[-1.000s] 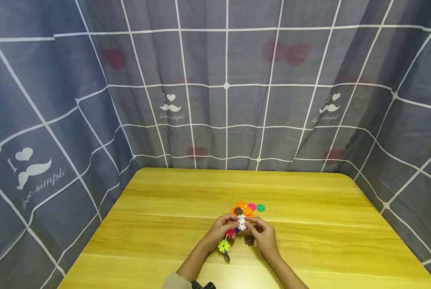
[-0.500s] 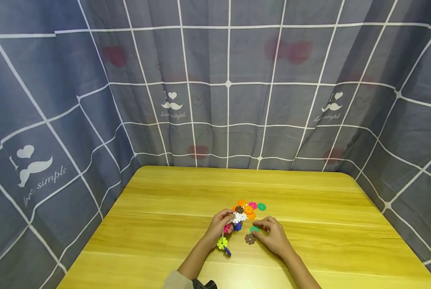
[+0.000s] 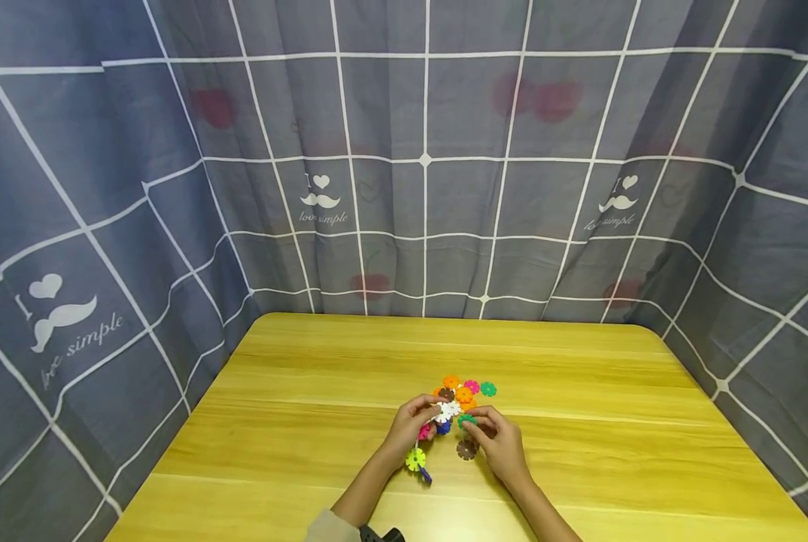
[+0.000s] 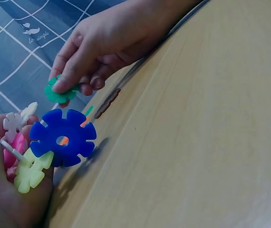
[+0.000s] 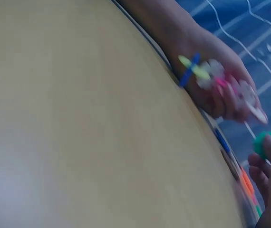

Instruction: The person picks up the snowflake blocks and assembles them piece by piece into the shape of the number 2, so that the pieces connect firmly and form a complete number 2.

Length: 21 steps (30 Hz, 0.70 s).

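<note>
My left hand (image 3: 404, 433) grips a chain of interlocked notched plastic discs. In it are white discs (image 3: 448, 411), a pink disc (image 3: 423, 432), a yellow disc (image 3: 415, 459) and, at the near end, a blue disc (image 4: 64, 137). Between thumb and fingers, my right hand (image 3: 504, 446) pinches a green notched disc (image 3: 466, 421). That disc is just right of the chain's white end; in the left wrist view a gap shows between them. Fingers hide part of the pink disc and part of the green one.
On the wooden table (image 3: 309, 391), a brown disc (image 3: 466, 450) and a blue disc (image 3: 444, 427) lie near the hands. Beyond them is a loose cluster with orange discs (image 3: 464, 394), a brown, a pink and a green disc (image 3: 488, 388). A grey checked curtain (image 3: 390, 196) surrounds the table.
My right hand left the white disc, reached right and took the green disc from beside the brown one. It has brought the green disc back left toward the chain, which my left hand still holds.
</note>
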### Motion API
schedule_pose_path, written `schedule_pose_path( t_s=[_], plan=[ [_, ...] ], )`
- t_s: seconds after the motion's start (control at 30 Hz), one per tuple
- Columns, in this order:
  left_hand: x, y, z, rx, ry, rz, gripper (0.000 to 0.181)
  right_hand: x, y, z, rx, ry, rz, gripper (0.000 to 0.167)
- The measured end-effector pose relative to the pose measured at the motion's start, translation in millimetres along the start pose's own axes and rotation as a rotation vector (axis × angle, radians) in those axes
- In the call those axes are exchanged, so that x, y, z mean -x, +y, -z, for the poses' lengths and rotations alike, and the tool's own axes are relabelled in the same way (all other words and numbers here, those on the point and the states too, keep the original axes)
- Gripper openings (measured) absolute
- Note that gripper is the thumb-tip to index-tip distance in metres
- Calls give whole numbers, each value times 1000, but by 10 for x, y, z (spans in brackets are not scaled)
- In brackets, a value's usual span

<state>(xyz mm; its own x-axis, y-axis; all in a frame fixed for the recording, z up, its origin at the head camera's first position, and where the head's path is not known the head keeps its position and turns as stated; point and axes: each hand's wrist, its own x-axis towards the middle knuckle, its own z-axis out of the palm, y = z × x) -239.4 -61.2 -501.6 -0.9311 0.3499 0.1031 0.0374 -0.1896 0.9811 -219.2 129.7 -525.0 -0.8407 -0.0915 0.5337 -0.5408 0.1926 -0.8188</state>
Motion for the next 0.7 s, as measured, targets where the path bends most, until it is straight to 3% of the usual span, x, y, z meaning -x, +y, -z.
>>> schedule_pose_path(
  t_s=[0.23, 0.43, 0.7],
  plan=[
    [-4, -27, -1, -6, -15, 2, 31, 18, -193, -126, -102, 17, -11, 8],
    [-1, -15, 3, -4, -26, 0, 32, 18, -179, -134, -72, 52, 27, 8],
    [6, -3, -1, 7, -21, -12, 32, 18, -137, -124, -131, 8, 51, 9]
  ],
)
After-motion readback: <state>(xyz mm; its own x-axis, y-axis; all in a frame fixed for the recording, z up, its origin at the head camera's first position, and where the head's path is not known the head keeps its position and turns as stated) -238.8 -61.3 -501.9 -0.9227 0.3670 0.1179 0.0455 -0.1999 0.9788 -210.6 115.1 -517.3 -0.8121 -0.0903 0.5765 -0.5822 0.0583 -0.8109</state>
